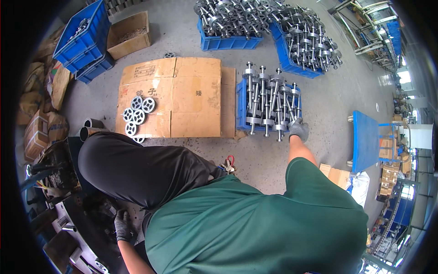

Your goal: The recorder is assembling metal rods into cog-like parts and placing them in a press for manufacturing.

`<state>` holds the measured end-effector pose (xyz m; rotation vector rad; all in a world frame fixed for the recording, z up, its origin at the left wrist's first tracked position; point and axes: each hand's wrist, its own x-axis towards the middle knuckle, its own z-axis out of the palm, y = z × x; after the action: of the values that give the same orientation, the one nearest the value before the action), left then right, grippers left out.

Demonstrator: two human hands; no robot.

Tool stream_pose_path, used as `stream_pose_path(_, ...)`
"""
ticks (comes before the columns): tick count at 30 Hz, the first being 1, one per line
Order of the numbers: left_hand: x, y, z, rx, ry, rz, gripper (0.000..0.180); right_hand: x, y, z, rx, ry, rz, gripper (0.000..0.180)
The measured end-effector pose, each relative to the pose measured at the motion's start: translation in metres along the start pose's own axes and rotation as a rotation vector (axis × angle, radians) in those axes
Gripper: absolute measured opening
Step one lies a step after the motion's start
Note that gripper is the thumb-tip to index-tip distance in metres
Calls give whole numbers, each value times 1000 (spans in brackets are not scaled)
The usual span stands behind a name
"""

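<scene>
My right hand, in a grey glove, reaches to the near right corner of a blue crate. Its fingers are curled at the end of a metal shaft there. Several such shafts with round collars stand close together, tilted, in that crate. My left hand, also gloved, is low at the left beside a dark machine part; its fingers are partly hidden, and nothing clear shows in them. On a flattened cardboard sheet in front of me lie several spoked metal wheels.
Two blue crates at the back are heaped with shafts. Stacked blue bins and an open cardboard box stand back left. A blue trolley is at the right. Pipe pieces lie by my knee.
</scene>
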<state>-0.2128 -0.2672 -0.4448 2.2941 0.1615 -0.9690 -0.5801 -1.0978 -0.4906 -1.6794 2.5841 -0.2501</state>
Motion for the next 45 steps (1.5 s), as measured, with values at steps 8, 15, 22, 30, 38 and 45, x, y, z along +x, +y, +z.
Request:
stream_pose_path(8, 3, -4, -3, -166, 3, 47, 21, -7, 6, 4, -130, 105, -102, 66)
stream_pose_path(15, 3, -16, -16, -146, 55, 14, 23, 11, 15, 28, 23, 88, -109, 65)
stream_pose_path(22, -2, 30, -7, -79, -6, -92, 25, 27, 67, 49, 199, 159, -316, 61)
stream_pose_path(30, -3, 19, -14, 88, 64, 22, 24, 19, 40, 75, 236, -44, -166, 67)
stream_pose_path(38, -75, 80, -48, 29, 227, 329, 28, 30, -9, 11, -118, -983, -410, 102)
stream_pose_path(45, -79, 80, -64, 43, 360, 572, 34, -142, -329, -65, -1206, -619, -1915, 61)
